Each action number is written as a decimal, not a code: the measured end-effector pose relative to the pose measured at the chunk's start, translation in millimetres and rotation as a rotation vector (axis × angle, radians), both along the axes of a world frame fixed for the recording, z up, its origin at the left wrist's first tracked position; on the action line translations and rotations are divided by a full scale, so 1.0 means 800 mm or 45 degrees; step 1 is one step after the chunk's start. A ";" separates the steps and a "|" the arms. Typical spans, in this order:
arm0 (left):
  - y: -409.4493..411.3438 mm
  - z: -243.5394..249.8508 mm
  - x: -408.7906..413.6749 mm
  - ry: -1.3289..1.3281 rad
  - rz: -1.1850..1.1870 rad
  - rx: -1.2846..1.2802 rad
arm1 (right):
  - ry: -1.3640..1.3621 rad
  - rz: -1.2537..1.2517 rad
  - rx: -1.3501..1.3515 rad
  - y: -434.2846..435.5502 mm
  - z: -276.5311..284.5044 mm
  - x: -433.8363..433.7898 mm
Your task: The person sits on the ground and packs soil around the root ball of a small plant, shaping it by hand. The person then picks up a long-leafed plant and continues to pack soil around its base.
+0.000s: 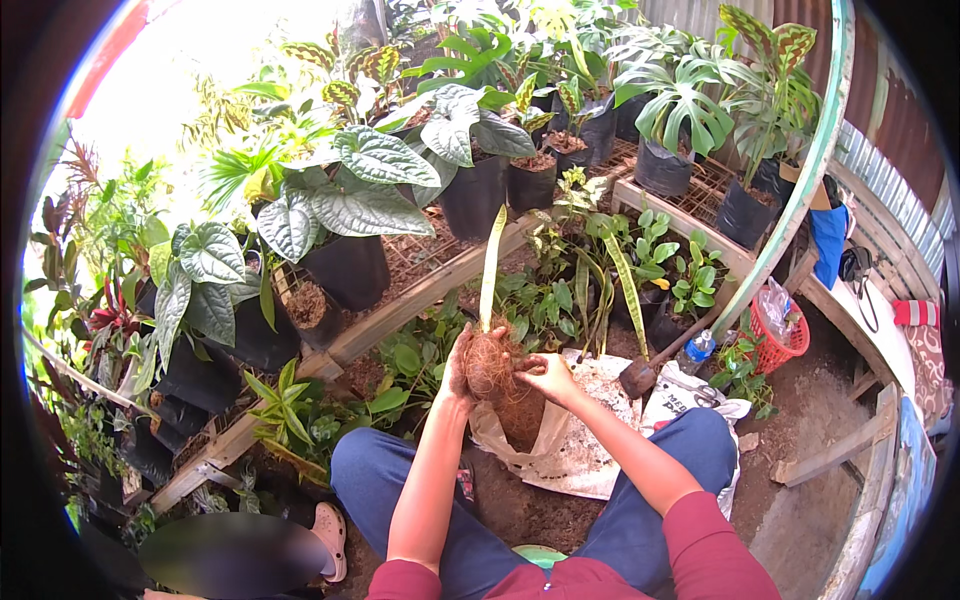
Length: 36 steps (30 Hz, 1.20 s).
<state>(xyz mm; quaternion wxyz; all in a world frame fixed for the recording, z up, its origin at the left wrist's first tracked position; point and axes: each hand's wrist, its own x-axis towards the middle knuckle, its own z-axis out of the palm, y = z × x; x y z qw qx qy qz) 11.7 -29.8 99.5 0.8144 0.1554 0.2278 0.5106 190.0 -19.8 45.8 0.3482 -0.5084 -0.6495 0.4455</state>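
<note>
My left hand cups a ball of brown fibre from its left side. A single long, pale green snake plant leaf stands upright from the top of the ball. At the ball's right edge, my right hand pinches loose fibre strands between thumb and fingertips. Directly below, brown planting material fills the mouth of an open, translucent plastic bag. A soil-stained white sack is spread on the ground between my legs. The ball's underside is partly hidden.
A soil-covered hand tool lies right of the sack, near scissors and a water bottle. Beyond stands a red plastic basket. A wooden-framed rack holds several black-potted plants. At lower left is another person's clog-wearing foot.
</note>
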 end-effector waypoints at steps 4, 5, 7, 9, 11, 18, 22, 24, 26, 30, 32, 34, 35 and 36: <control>-0.002 0.013 0.001 -0.048 -0.026 0.068 | -0.030 -0.056 0.080 0.013 -0.038 0.013; -0.001 0.013 -0.003 -0.067 -0.029 0.076 | -0.061 -0.061 0.075 0.014 -0.044 0.016; -0.002 0.013 -0.013 -0.097 -0.025 0.101 | -0.127 -0.043 0.079 0.007 -0.044 0.012; -0.003 0.016 -0.017 -0.124 -0.033 0.142 | -0.290 0.010 0.178 0.003 -0.050 0.014; -0.005 0.023 -0.017 -0.097 0.029 0.147 | -0.550 0.102 0.372 0.000 -0.062 0.022; -0.015 0.047 -0.020 -0.018 0.089 0.071 | -0.837 0.101 0.243 -0.009 -0.079 0.037; -0.019 0.041 -0.028 0.052 0.057 0.127 | -0.715 0.091 0.267 -0.003 -0.054 0.040; -0.021 0.041 -0.029 0.125 0.031 0.122 | -0.551 0.082 0.215 0.005 -0.042 0.048; -0.016 0.034 -0.025 0.128 0.009 0.097 | -0.381 0.216 0.071 0.021 -0.044 0.064; -0.017 0.015 -0.035 0.140 -0.010 0.057 | -0.503 0.337 0.021 0.016 -0.008 0.066; -0.017 0.009 -0.036 0.097 -0.018 0.029 | -0.568 0.331 0.132 0.016 0.008 0.066; -0.013 0.007 -0.026 0.078 -0.073 0.044 | -0.130 0.088 0.084 0.023 0.014 0.064; -0.012 0.006 -0.021 0.082 -0.110 0.069 | 0.089 -0.033 0.063 0.026 0.016 0.060; -0.010 0.003 -0.017 0.090 -0.145 0.091 | 0.317 -0.075 0.063 0.025 0.021 0.054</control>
